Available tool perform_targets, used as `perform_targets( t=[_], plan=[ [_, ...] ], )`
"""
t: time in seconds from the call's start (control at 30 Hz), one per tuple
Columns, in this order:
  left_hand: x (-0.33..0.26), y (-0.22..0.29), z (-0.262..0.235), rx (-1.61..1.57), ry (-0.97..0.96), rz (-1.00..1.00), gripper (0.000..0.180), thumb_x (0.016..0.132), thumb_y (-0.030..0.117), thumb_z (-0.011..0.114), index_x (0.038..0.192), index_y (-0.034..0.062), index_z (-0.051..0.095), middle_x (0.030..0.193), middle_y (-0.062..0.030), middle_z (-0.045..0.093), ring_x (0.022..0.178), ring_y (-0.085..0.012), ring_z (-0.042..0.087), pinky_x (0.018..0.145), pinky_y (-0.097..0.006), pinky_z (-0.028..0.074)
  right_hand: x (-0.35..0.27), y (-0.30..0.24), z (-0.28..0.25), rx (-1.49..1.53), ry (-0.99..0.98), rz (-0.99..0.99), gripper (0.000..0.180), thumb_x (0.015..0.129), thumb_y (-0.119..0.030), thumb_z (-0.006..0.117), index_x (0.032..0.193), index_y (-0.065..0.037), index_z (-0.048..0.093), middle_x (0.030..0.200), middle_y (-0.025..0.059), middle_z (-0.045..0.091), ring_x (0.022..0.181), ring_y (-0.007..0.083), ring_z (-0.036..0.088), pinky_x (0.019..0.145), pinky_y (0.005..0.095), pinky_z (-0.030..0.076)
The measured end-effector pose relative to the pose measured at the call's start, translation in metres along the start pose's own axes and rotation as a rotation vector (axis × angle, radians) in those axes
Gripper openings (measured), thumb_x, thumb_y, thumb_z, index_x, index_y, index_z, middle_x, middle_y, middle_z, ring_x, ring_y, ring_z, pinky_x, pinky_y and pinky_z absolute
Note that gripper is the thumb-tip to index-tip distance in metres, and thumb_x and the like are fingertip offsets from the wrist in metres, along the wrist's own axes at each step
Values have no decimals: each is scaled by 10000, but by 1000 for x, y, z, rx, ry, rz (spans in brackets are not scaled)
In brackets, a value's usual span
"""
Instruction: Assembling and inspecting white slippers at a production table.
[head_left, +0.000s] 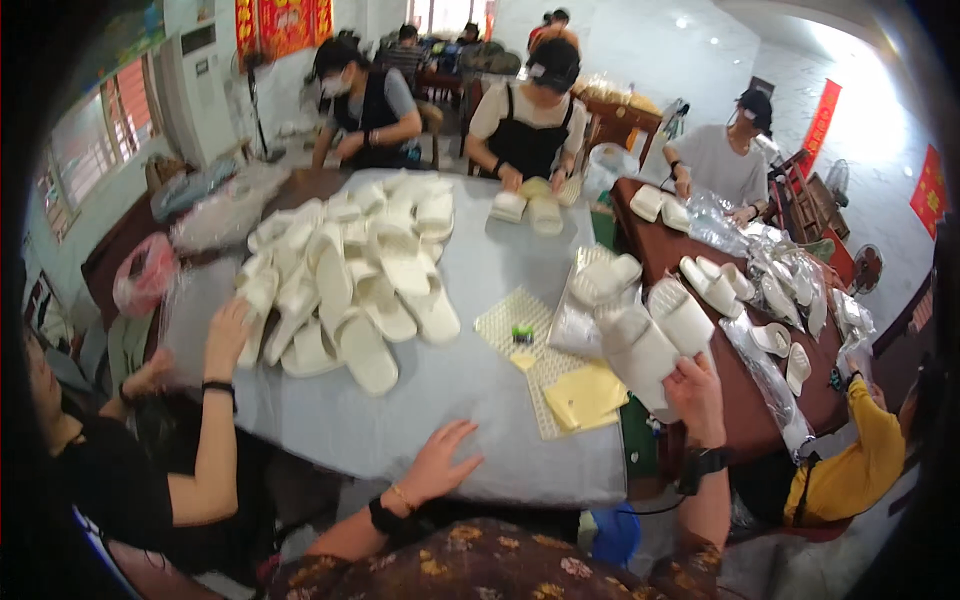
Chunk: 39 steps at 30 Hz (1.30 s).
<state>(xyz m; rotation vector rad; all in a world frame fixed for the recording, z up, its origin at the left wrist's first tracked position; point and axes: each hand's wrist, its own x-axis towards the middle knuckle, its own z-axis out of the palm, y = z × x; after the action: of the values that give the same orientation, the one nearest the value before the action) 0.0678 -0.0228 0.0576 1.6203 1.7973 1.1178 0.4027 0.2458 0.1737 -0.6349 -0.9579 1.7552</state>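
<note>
My right hand (694, 398) grips a pair of white slippers (640, 355) by one end, raised over the right edge of the grey-covered table (480, 420). Fingers spread, my left hand (440, 462) is at the table's near edge and holds nothing. Between the hands lie yellow sheets (587, 395) and a cream dotted sheet (508, 312) with a small green object (522, 335) on it. Just beyond the held pair, another white slipper (606, 278) rests on clear plastic wrapping. To the left spreads a large heap of loose white slippers (372, 290).
A co-worker's hand (232, 325) touches the heap from the left. Across the table another person (530, 130) handles slippers. On the right, a brown table (735, 390) bears slippers and clear bags (715, 222). A pink plastic bag (146, 272) sits at far left.
</note>
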Motion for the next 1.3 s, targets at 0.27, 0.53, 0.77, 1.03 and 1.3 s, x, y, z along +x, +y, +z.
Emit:
perform_targets(
  t=[0.27,0.53,0.77,1.03,1.3],
  plan=[
    [8,22,-8,-131,134,-5,810,897,359,686,1505,3,289,1474,-272,389,1369,-414,389,1126,-438,347,-64,140,134,223,-145,361,492,892,36,513,1369,8,397,1327,226,501,1276,369,492,1116,511,380],
    [-4,-54,-10,224,241,-197,802,866,268,713,1503,8,300,1506,-311,314,1372,-475,347,1146,-473,299,-48,199,106,-432,-314,741,476,897,-100,668,1338,11,527,1256,140,616,1007,189,645,845,309,529],
    [-22,-37,2,426,345,68,573,817,218,719,1335,50,543,1339,-179,515,1240,-377,473,1028,-470,385,-64,213,64,-1107,-189,118,359,845,-85,670,1192,3,639,1001,114,669,738,159,618,665,312,518],
    [1,-14,25,324,89,140,452,813,199,711,1233,73,604,1234,-129,579,1141,-318,537,968,-446,421,-32,235,81,-1195,-283,-78,395,848,-69,628,1237,-4,614,1006,181,638,775,281,628,719,367,515],
    [23,-18,23,370,-114,313,530,817,207,716,1305,71,561,1348,-131,548,1272,-314,495,1040,-439,399,-38,218,68,-1178,-184,-129,258,839,-44,647,1091,-2,681,967,169,662,724,264,655,683,361,534]
  ],
)
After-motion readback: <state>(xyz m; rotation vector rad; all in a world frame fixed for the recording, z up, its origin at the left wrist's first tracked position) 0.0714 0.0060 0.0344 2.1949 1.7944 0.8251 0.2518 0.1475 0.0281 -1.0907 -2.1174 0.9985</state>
